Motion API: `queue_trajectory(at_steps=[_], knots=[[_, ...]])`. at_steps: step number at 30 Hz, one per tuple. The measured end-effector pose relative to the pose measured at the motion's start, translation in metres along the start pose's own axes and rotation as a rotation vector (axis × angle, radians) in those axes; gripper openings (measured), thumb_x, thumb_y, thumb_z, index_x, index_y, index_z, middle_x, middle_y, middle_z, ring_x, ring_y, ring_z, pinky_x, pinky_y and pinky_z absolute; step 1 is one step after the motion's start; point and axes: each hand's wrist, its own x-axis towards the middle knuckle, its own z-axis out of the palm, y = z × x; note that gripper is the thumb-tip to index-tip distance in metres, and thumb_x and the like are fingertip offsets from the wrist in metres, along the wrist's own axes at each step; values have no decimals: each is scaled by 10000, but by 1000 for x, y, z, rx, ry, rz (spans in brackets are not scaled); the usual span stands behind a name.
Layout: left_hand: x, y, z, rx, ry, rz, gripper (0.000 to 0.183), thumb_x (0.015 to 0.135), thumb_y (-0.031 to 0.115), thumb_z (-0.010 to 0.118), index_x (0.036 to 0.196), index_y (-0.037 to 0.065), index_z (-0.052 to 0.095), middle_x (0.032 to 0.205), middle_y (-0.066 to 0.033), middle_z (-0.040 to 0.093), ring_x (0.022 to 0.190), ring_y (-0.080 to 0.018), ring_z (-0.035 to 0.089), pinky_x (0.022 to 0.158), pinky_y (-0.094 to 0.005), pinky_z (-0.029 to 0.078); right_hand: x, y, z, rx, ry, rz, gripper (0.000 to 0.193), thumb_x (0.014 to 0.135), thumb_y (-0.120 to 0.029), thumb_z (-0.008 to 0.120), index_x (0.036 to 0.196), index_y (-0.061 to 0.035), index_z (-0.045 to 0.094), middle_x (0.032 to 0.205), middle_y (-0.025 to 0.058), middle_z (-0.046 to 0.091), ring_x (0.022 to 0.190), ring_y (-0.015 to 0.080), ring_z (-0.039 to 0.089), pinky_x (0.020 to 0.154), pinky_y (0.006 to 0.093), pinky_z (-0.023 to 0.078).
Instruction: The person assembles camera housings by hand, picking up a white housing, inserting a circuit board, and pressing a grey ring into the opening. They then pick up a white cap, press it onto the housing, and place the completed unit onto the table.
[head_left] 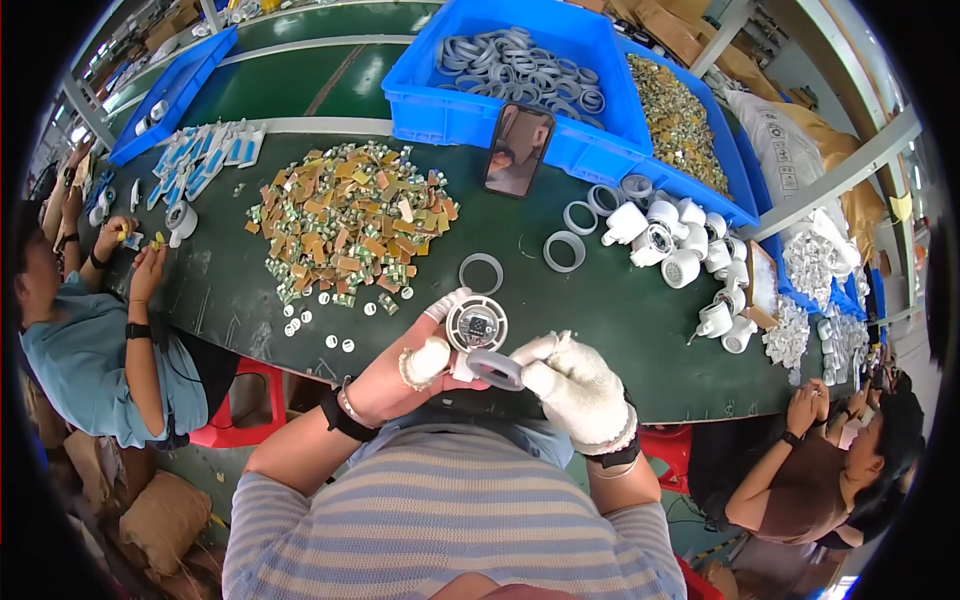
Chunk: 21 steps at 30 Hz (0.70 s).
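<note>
My left hand (pixel 420 362), with white coverings on some fingers, grips a round white housing (pixel 477 326) whose open face points up and shows a small dark circuit board inside. In a white glove, my right hand (pixel 572 385) pinches a grey ring (pixel 496 369) just below the housing's rim. Whether ring and housing touch, I cannot tell. Another grey ring (pixel 481 273) lies on the green table right beyond the housing. To the left of my hands spreads a large heap of small circuit boards (pixel 350 215), with several white discs (pixel 333 342) near its front edge.
A blue bin (pixel 415 112) full of grey rings stands at the back, a phone (pixel 519 148) leaning against it. White housings (pixel 682 268) pile up at the right, beside loose rings (pixel 564 252). Co-workers sit at left (pixel 100 350) and right (pixel 800 480).
</note>
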Motion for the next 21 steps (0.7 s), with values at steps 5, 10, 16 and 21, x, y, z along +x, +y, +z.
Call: queue_trajectory(at_steps=[5,10,16,21], knots=[[-2,-14,-4,218,-10,-26,1189,804,10,880,1681,206,102,1602,-63,366,1382,-266,543,1059,-477,563,8,-12,7,-368,195,-149,156,1010,-147,680,1102,-29,726,990,86,726,907,186,680,830,325,533],[-3,-22,0,292,-33,-12,1168,817,-106,814,1682,245,112,1600,-36,356,1411,-250,497,1062,-478,556,8,-20,20,-338,235,-130,147,1000,-148,688,1098,-44,722,971,100,722,886,227,683,820,335,530],[-2,-28,-4,381,-44,77,1164,824,-130,796,1681,258,111,1588,-23,356,1412,-222,476,1093,-425,526,8,-19,21,-419,192,-145,175,1017,-160,671,1158,-60,705,1017,135,722,923,277,714,823,365,551],[-2,-30,-4,395,-44,93,1161,828,-130,797,1681,258,112,1585,-30,357,1409,-214,474,1102,-416,516,11,-14,22,-378,238,-164,167,1007,-176,687,1118,-55,715,984,105,720,875,227,684,807,336,536]])
